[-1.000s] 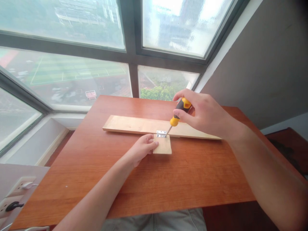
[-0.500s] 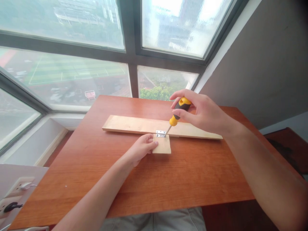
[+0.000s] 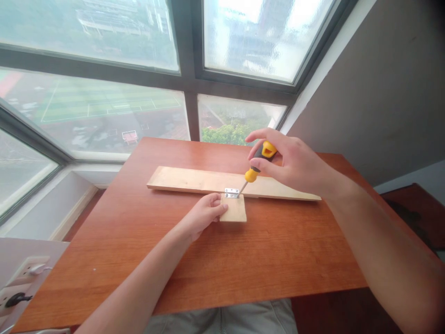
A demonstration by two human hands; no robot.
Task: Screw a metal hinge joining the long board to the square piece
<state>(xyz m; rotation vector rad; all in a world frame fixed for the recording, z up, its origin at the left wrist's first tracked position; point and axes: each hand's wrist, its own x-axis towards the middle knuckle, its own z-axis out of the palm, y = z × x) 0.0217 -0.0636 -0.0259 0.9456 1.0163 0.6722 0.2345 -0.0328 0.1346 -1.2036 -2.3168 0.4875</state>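
right hand (image 3: pixel 295 162) grips the yellow screwdriver (image 3: pixel 259 160), tip on the metal hinge (image 3: pixel 232 192) joining the long board (image 3: pixel 194 180) and small block (image 3: pixel 234 209). left hand (image 3: pixel 203 215) presses the block's left edge, flat on the table (image 3: pixel 243 260).

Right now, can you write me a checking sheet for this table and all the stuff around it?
Surface: reddish wooden table, flat, set against the window.
Job's things: long board lying across the table; small wooden block against its near edge; metal hinge spanning both; yellow-and-black screwdriver tilted, tip on the hinge.
Clutter: nothing seen.
Hands: left hand holds the small wooden block at its left edge; right hand grips the screwdriver handle.
Cables: power strip at lower left, off the table, with a black plug and a white plug in it.
Surroundings: big window behind; grey wall on the right.
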